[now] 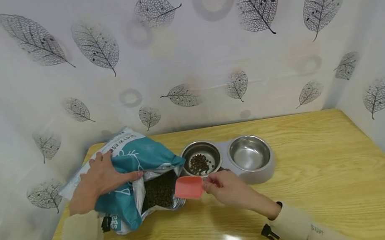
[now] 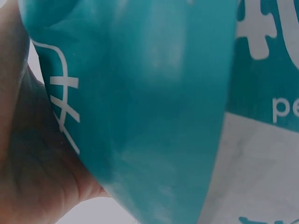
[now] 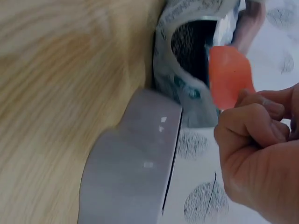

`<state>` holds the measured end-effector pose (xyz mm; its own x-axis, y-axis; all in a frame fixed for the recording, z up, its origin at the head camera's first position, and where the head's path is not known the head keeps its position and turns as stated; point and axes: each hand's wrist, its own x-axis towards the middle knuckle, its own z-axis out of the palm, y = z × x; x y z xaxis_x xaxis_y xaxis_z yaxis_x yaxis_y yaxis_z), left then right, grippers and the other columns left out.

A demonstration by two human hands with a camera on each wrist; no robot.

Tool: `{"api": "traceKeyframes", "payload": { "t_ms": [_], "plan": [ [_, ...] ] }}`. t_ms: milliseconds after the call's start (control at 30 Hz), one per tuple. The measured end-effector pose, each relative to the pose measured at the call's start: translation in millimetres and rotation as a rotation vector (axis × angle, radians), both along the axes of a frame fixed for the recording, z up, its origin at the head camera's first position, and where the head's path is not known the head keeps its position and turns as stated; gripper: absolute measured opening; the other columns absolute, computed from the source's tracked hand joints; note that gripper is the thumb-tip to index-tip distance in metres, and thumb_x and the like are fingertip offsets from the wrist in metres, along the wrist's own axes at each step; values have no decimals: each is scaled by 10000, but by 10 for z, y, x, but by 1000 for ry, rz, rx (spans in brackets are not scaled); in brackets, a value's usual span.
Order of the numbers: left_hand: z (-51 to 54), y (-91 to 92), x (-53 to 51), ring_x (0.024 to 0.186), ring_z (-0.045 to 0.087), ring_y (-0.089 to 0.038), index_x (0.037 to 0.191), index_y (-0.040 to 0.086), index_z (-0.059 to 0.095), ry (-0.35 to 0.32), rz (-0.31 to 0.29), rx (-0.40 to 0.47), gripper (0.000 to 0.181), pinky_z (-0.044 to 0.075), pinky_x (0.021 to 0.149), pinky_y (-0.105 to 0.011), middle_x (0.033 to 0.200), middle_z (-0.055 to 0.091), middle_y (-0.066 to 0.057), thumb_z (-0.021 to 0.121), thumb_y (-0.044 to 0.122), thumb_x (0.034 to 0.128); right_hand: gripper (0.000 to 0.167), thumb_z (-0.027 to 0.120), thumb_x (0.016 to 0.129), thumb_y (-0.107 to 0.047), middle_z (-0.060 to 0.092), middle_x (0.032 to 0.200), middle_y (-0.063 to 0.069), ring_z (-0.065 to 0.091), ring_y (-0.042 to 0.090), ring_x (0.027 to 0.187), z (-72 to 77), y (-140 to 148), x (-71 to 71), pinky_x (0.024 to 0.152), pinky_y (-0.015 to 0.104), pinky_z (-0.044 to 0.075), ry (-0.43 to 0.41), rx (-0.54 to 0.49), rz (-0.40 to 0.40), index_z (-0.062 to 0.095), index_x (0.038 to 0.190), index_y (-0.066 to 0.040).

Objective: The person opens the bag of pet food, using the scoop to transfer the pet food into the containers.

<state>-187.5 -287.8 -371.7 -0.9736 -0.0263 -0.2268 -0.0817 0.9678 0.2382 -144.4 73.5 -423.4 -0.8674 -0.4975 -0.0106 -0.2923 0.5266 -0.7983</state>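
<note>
A teal-and-white bag of pet food [image 1: 144, 153] lies on its side at the left, its mouth showing brown kibble [image 1: 159, 191]. My left hand [image 1: 100, 178] grips the bag from above, thumb near the opening; in the left wrist view the teal bag [image 2: 140, 102] covers most of the hand. My right hand [image 1: 227, 188] pinches the handle of a pink scoop [image 1: 188, 187], just right of the bag's mouth. In the right wrist view, the right hand [image 3: 261, 144] has curled fingers behind the scoop [image 3: 229, 74]. Whether the scoop holds kibble, I cannot tell.
Behind the scoop stands a grey double bowl stand [image 1: 224, 153]. Its left steel bowl [image 1: 200, 146] has a little kibble; the right steel bowl [image 1: 249, 155] shows bare metal. All rest on a wood-grain table [image 1: 319, 166], with leaf-patterned sheeting [image 1: 190, 61] behind.
</note>
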Motion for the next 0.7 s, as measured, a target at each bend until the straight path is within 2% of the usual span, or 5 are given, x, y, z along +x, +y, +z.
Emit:
{"api": "traceKeyframes", "payload": {
  "t_ms": [133, 333, 433, 533, 700],
  "plan": [
    [-6, -3, 4, 1427, 156, -678, 1581, -106, 160, -4, 1, 2, 1368, 243, 995, -896, 1575, 142, -450, 635, 862, 740, 362, 554, 1046, -274, 433, 593, -85, 382, 57, 523, -36, -181, 50, 501, 214, 323, -39, 54, 26, 586, 720, -118],
    [-5, -3, 17, 1433, 135, -677, 1584, -107, 150, -16, 6, 0, 1374, 238, 1002, -893, 1582, 123, -450, 633, 864, 739, 495, 519, 1057, -249, 356, 531, -90, 354, 57, 485, -79, -378, 96, 509, 211, 323, 32, 192, 110, 404, 579, -192],
    [-1, -3, 22, 1429, 146, -676, 1584, -104, 154, -17, 9, -1, 1374, 243, 1002, -891, 1580, 128, -450, 629, 869, 738, 518, 471, 1077, -256, 420, 528, -71, 446, 92, 423, -11, -456, 114, 468, 233, 396, 9, 274, 141, 427, 565, -195],
    [-1, -7, 18, 1425, 151, -678, 1582, -106, 158, -12, 6, -1, 1372, 242, 998, -893, 1576, 133, -453, 629, 869, 739, 514, 439, 1091, -261, 505, 554, -31, 553, 177, 367, 66, -528, 100, 397, 279, 463, -45, 299, 147, 473, 584, -181],
    [-11, -10, 7, 1433, 142, -669, 1585, -103, 151, -9, 0, -1, 1380, 241, 1003, -892, 1579, 141, -443, 622, 878, 737, 514, 428, 1089, -223, 467, 557, -32, 505, 149, 441, 75, -638, 4, 466, 286, 443, -35, 312, 168, 445, 577, -186]
  ]
}}
